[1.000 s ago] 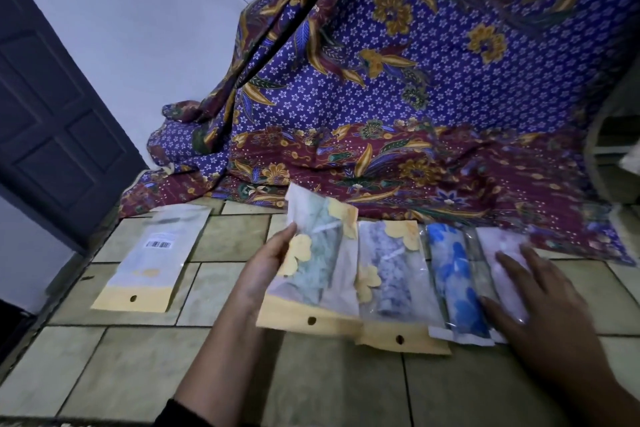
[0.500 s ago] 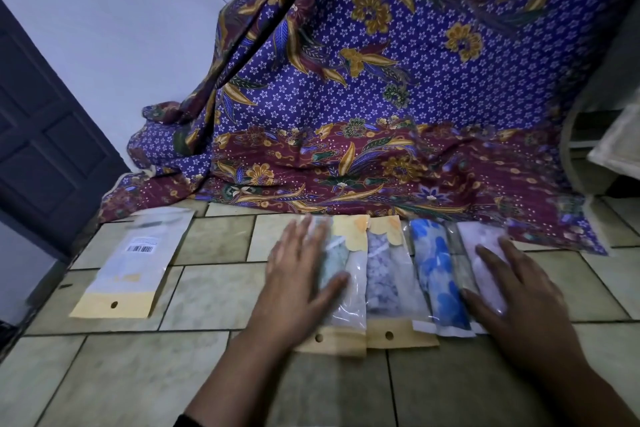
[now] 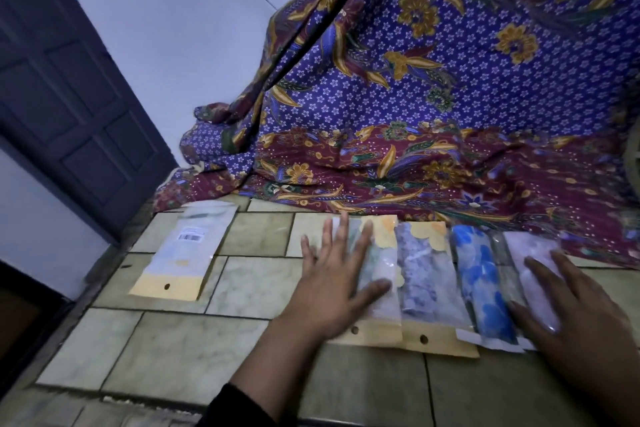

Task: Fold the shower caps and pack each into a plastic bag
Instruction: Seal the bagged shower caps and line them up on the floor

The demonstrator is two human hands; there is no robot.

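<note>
Count: four packed bags in one row on the tiled floor (image 3: 249,288), edges overlapping, long sides together.

- From my left: green-cap bag (image 3: 381,270), grey-cap bag (image 3: 420,274), blue-cap bag (image 3: 485,284), pale bag (image 3: 530,250).
- Each holds one folded cap.
- The first two have yellow strips at the near end, one punch hole apiece. The other two end in pale edges.
- One more item, the spare bag (image 3: 188,253), lies flat and well apart to the left. It has a barcode label (image 3: 191,237) and a yellow strip with a hole. I cannot tell whether it is a single bag or a stack.

Hands: two, neither grasping anything.

- My left hand (image 3: 332,295) lies flat, fingers spread and straight. The palm is on the left part of the green-cap bag and the thumb lies across it.
- My right hand (image 3: 585,322) lies flat on the near end of the pale bag, fingers straight, just beside the blue-cap bag.

Surroundings: a purple and maroon batik cloth (image 3: 450,97) hangs behind the row. Its hem pools on the floor and touches the far ends of the bags. A dark panelled door (image 3: 69,97) stands at left against a pale wall (image 3: 173,10).

In the way: my left hand hides much of the green-cap bag. My right hand hides the near end of the pale bag.
</note>
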